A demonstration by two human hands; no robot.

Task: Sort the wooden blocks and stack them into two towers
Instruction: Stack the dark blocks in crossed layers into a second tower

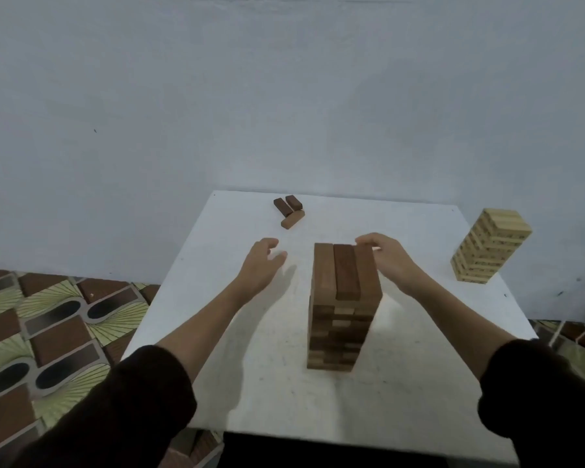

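A tall tower of dark brown wooden blocks [343, 309] stands in the middle of the white table [419, 383]. Its top layer has three blocks side by side. My right hand [387, 256] touches the far right block of that top layer with its fingertips. My left hand [262, 265] hovers open over the table, left of the tower, holding nothing. Three loose dark blocks [289, 211] lie near the table's far edge. A tower of pale wooden blocks [488, 246] stands at the table's right edge.
A pale blue wall rises behind the table. A patterned tiled floor [48, 325] shows to the left and at the far right. The table's near edge ends above a dark gap.
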